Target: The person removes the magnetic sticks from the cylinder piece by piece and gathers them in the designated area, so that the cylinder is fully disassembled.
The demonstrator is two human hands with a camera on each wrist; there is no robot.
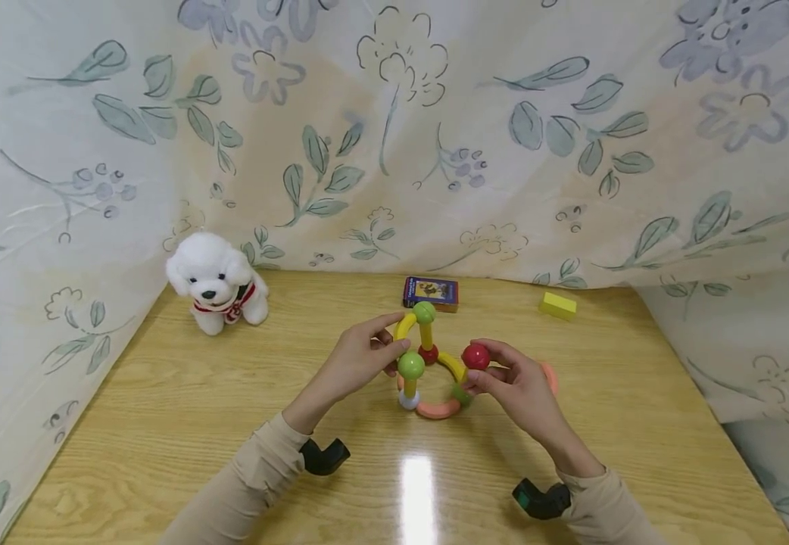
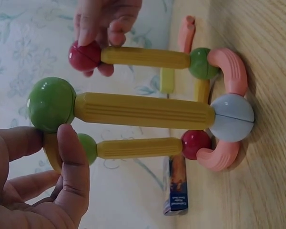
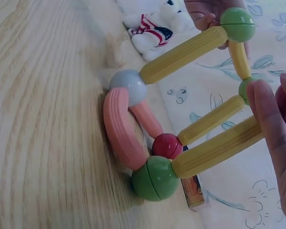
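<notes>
A frame of magnetic balls and rods stands on the table. Its base ring has salmon curved rods (image 1: 438,409), a yellow curved rod (image 1: 450,366), a white ball (image 2: 232,118), a green ball (image 3: 155,178) and a red ball (image 3: 167,145). Three straight yellow rods (image 2: 145,110) rise from those balls. Two uprights carry green balls (image 1: 411,365), joined by a yellow curved rod (image 1: 404,327). My left hand (image 1: 363,356) pinches this upper joining rod beside the nearer green ball. On the third upright sits a red ball (image 1: 475,356), which my right hand (image 1: 520,390) holds between thumb and fingers.
Loose salmon curved pieces (image 1: 550,377) lie behind my right hand, partly hidden by it. A blue card box (image 1: 431,294) lies behind the frame, with a yellow block (image 1: 558,306) farther right. At the back left stands a white toy dog (image 1: 210,284), before a floral cloth (image 1: 394,189).
</notes>
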